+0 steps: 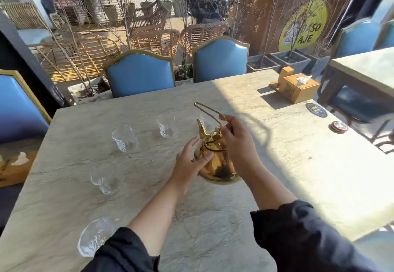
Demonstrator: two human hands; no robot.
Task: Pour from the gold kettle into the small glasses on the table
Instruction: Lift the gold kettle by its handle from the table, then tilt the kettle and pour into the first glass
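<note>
The gold kettle [219, 165] stands on the stone table [298, 165] near its middle, spout pointing away from me. My right hand [238, 141] is closed on the thin wire handle above the lid. My left hand [191, 160] rests flat against the kettle's left side, fingers apart. Several small clear glasses stand to the left: one [124, 138], another [166, 125] further back, one [104, 179] nearer, one [93, 236] at my left sleeve. Another glass [206, 124] shows partly behind the spout.
A wooden tissue box [295, 87] sits at the far right of the table, with a dark round coaster [316, 109] and a red round object [339, 126] nearby. Blue chairs [140, 73] line the far edge. A second table [366, 66] stands to the right.
</note>
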